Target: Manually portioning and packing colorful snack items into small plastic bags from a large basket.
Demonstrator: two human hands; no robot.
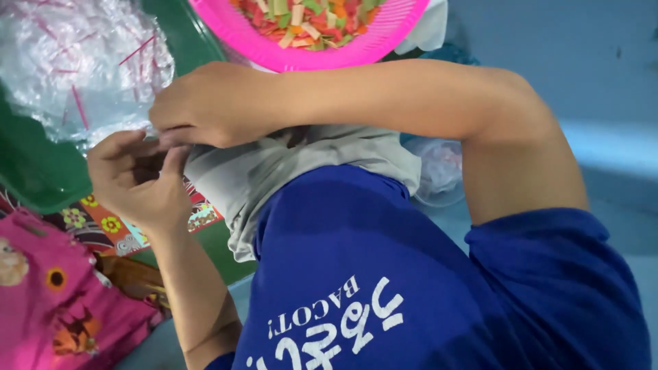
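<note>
My right hand (pixel 205 103) reaches across my raised knee in grey shorts (pixel 274 171). Its fingers are pinched together at the edge of a heap of clear plastic bags (pixel 75 62). The bags have thin pink strips on them and lie on a green tray (pixel 34 171). Just below, my left hand (pixel 133 181) is curled, its fingertips meeting those of the right hand. I cannot tell what, if anything, lies inside its curl. A pink plastic basket (pixel 301 55) of small orange, green and cream strips stands right behind my right wrist.
My blue shirt (pixel 384 288) fills the lower middle and right of the view. A pink flowered cloth (pixel 55 301) and a patterned mat (pixel 110 229) lie at the lower left. A clear bag (pixel 439 171) rests on the pale blue floor (pixel 603 82) behind my knee.
</note>
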